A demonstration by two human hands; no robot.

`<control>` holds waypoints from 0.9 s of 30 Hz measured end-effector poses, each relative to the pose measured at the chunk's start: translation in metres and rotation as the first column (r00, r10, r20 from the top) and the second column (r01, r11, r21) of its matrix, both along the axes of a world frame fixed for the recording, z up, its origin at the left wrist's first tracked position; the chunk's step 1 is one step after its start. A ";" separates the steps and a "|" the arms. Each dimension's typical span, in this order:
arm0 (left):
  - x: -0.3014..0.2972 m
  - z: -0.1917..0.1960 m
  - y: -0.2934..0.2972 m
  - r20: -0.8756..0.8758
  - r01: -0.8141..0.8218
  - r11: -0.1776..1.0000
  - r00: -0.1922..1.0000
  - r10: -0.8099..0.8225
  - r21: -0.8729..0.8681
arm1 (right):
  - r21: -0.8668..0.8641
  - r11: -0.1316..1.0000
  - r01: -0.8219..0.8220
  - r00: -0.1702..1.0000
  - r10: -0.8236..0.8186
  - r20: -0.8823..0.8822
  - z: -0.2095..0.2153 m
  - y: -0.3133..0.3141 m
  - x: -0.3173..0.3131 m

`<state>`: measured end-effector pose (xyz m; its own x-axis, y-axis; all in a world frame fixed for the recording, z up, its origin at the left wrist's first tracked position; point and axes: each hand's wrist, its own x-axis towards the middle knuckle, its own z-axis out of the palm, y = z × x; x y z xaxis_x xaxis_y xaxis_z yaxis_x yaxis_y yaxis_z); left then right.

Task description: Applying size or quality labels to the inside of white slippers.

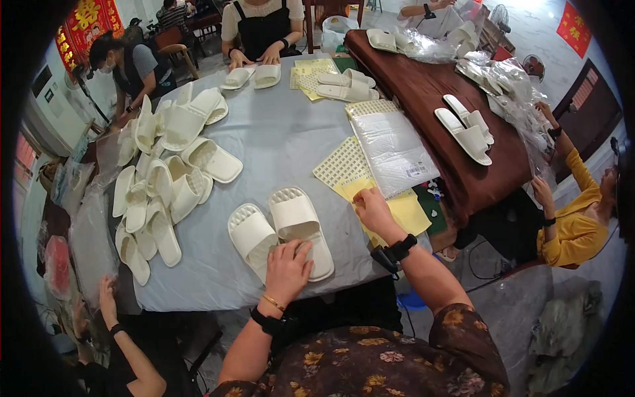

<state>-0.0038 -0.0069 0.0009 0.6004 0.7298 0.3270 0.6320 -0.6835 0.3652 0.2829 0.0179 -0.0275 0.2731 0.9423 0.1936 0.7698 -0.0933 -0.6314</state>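
Left hand (288, 264): lay flat, fingers spread, on heel ends of two white slippers (281, 228) set side by side at near edge of grey worktop (278, 139). Right hand (372, 208): pinched yellow sheet (403, 212) just right of slippers. Slipper pile (162, 178) lay farther left.

A packing workshop: people around tables (278, 139) heaped with white slippers (165, 178).

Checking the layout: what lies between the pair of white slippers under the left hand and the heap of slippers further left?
Only bare grey tablecloth lies between the slipper pair and the heap, in the head view.
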 end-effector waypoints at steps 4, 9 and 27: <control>-0.002 -0.002 -0.001 -0.006 0.000 1.000 1.000 0.000 0.021 | 0.025 0.999 -0.024 1.000 0.024 0.016 -0.002 0.000 0.000; 0.000 -0.002 -0.004 0.001 0.001 1.000 1.000 -0.001 -0.026 | -0.025 1.000 0.013 1.000 -0.013 -0.014 -0.002 -0.003 0.000; -0.004 -0.008 -0.003 -0.004 -0.009 1.000 1.000 0.009 0.012 | 0.002 1.000 0.018 1.000 -0.018 -0.026 -0.007 -0.001 0.003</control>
<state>-0.0077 -0.0096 -0.0068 0.5955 0.7310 0.3331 0.6396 -0.6823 0.3541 0.2861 0.0172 -0.0347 0.2947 0.9368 0.1884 0.7515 -0.1055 -0.6512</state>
